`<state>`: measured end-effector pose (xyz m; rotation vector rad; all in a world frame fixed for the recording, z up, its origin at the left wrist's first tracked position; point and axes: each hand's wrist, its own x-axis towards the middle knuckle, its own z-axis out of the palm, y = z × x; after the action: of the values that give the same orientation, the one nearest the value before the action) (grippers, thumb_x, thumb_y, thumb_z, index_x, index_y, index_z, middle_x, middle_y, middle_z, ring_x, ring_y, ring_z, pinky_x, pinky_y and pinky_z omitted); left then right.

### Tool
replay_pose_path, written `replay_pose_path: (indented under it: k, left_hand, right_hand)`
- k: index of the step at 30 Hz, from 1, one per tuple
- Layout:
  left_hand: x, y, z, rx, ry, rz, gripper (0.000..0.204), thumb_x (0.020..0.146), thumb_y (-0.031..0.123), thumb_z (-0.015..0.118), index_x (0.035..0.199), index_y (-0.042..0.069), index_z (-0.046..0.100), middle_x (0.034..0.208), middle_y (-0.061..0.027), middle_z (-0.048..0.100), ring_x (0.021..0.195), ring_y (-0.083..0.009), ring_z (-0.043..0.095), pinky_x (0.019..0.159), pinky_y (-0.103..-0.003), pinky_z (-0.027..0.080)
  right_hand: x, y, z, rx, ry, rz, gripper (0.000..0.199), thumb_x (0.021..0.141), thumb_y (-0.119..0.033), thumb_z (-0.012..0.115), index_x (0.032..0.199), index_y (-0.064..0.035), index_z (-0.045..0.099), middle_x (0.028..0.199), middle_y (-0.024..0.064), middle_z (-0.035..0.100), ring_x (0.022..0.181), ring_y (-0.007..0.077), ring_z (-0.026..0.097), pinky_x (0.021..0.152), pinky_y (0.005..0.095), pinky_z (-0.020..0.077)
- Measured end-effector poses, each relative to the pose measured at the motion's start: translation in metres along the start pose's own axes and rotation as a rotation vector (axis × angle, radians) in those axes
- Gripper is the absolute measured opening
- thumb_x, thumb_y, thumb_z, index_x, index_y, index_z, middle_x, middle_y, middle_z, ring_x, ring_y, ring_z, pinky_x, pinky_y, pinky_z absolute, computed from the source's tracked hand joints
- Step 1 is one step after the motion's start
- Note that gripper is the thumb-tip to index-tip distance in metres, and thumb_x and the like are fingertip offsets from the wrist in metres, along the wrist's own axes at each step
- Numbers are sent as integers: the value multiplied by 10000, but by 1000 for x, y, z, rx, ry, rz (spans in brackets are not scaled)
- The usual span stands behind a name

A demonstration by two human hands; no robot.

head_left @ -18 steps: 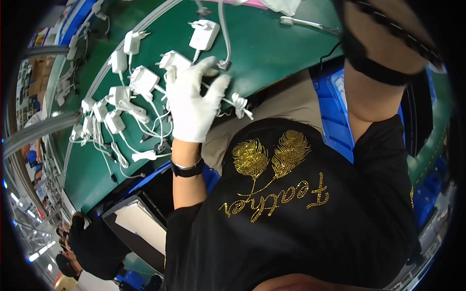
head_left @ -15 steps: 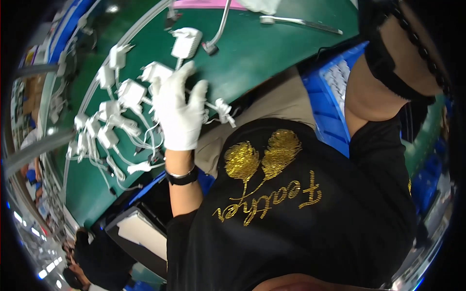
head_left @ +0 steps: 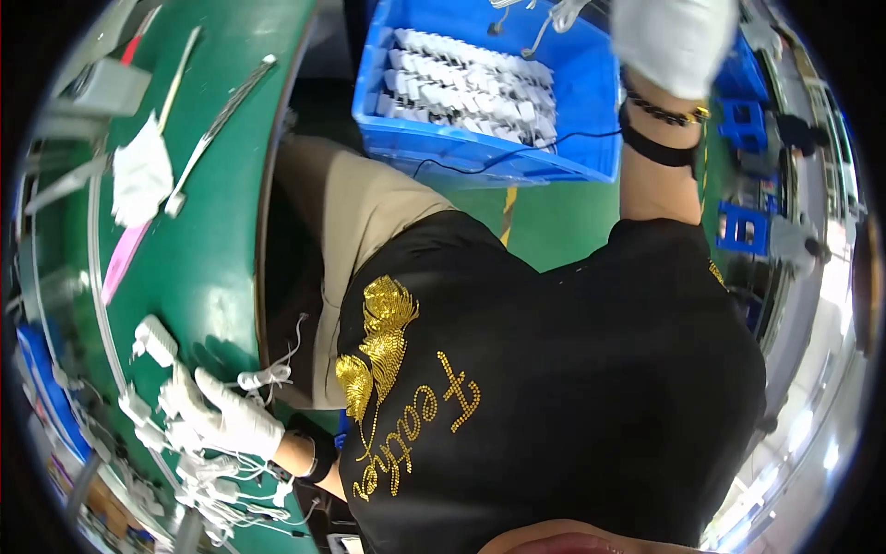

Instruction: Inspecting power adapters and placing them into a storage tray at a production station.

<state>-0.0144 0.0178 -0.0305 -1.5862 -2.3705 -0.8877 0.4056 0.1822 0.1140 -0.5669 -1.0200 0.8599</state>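
Observation:
My left hand (head_left: 226, 420), in a white glove, reaches over a heap of white power adapters with cables (head_left: 208, 480) on the green table. Its fingers are stretched out and apart, touching or just above the heap. Beyond the fingertips lies one white adapter (head_left: 155, 340). My right hand (head_left: 674, 46), also white-gloved, is blurred at the top edge, over the right side of a blue crate (head_left: 489, 159). Its fingers are cut off by the frame. Beside it, white cables (head_left: 565, 13) with dark plug ends hang over the crate. Neat rows of white adapters (head_left: 471, 88) fill the crate.
On the green table (head_left: 221, 222) lie a white cloth (head_left: 143, 175), a pink strip (head_left: 125, 263) and a brush (head_left: 221, 129). A bundled white cable (head_left: 268, 377) sits at the table edge. Blue stools (head_left: 743, 226) stand to the right.
The view has turned right, bringing the blue crate and my right hand into sight. My left hand remains at the adapter heap, which now appears at the lower left.

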Motion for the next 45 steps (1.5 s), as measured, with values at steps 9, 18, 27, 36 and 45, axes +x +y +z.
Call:
replay_pose_path:
  k: [9,18,27,36,45]
  left_hand:
    - [5,-13,9,188,-81,85,266,995,213,608,1167,37,709,1141,-124,698,1031,-252,635,931,-361,512]
    - [4,-14,10,319,-58,122,264,1004,266,600,1123,76,738,1108,-99,694,988,-243,638,866,-353,528]
    - [2,-9,14,311,-55,70,278,1001,290,597,1106,88,756,1114,-110,705,1022,-262,631,934,-371,506]
    - [2,-16,12,396,-55,185,305,1020,281,567,1118,48,737,1146,-89,715,1049,-247,649,928,-377,515]
    - [2,0,14,434,-33,237,309,1021,288,563,1114,52,739,1137,-83,718,1049,-250,649,939,-384,508]
  right_hand:
    - [-45,100,-131,-345,294,279,708,934,-49,613,1541,-56,249,1115,82,558,905,163,598,781,314,557]
    - [-154,211,-339,-980,263,1364,398,877,-237,727,1211,-53,615,1100,88,670,961,167,638,822,310,519]
    - [-207,254,-433,-1528,-421,1392,360,890,-297,621,1143,-40,620,1098,129,671,1017,238,613,865,342,498]
    - [-241,279,-461,-1563,-274,1416,440,851,-347,653,1160,-36,615,1114,191,682,1001,287,658,861,401,517]
    - [-216,257,-416,-1875,-528,1367,442,797,-347,704,1120,-49,652,1102,224,690,1059,347,664,891,444,516]
